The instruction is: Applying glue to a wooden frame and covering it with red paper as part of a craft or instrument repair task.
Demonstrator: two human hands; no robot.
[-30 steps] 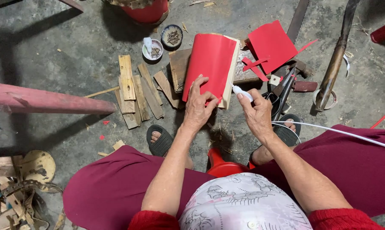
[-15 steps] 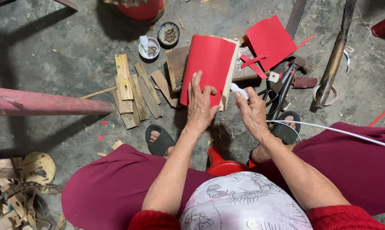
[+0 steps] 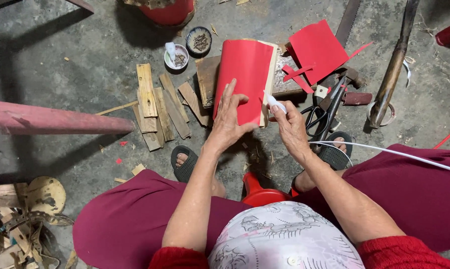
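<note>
Over concrete floor, flat left hand presses red-papered block; right hand grips, seemingly, glue tube

Counts, head view: 2 small bowls on floor. 1 red paper-wrapped panel, w/ 1 loose red sheet nearby plus approx. 3 red strips. Wood slats: approx. 6 in pile. 1 pr scissors. 1 bamboo pole. 1 pink pipe. 2 sandals. 1 small white tube. 1 white cord.
</note>
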